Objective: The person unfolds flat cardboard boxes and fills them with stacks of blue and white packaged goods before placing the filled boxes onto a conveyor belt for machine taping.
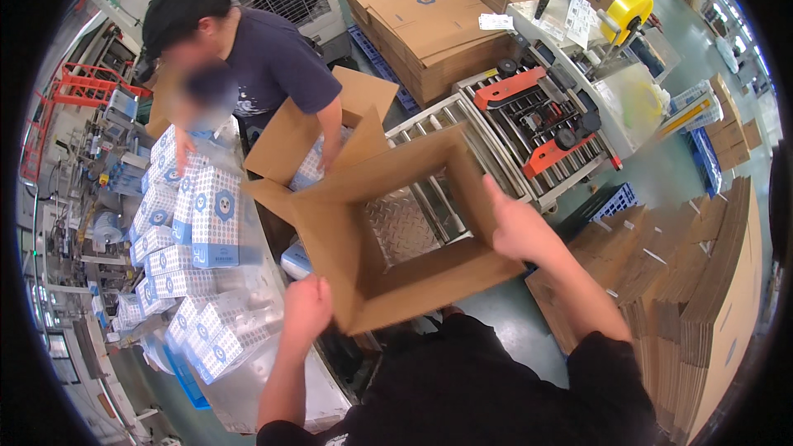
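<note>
An even outward pull should hold the brown carton square over the rollers and metal plate seen through its bottom: the left hand is curled tight on its near-left edge, the right hand wraps its right wall, thumb raised — though the fingers' exact purchase is hidden. Beyond it, a co-worker's hand reaches into a second carton containing a blue-and-white package; similar packs crowd the worktop to its left.
</note>
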